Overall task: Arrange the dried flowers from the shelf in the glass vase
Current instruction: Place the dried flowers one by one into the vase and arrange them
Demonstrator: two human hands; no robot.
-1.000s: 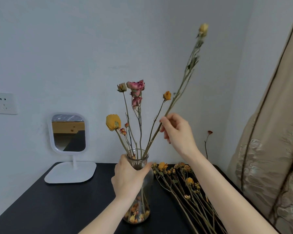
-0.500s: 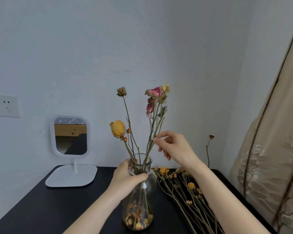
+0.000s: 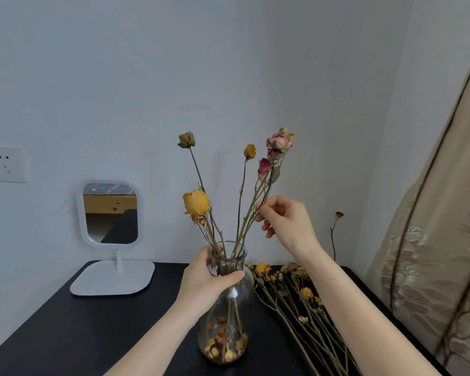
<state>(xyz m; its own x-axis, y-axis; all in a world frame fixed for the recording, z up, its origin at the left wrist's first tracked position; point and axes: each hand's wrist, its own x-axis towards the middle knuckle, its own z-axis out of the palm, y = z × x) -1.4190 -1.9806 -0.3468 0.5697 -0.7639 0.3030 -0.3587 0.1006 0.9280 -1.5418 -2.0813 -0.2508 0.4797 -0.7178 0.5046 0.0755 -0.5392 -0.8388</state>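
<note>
Fingers (image 3: 229, 276) round narrow glass vase (image 3: 225, 316); papery flowers (image 3: 196, 203)

No readable text, label, brand, number or sign shows anywhere.

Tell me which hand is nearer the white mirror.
Left. The left hand grips the glass vase right of the mirror; the right hand pinches pink rose stems farther right.
</note>
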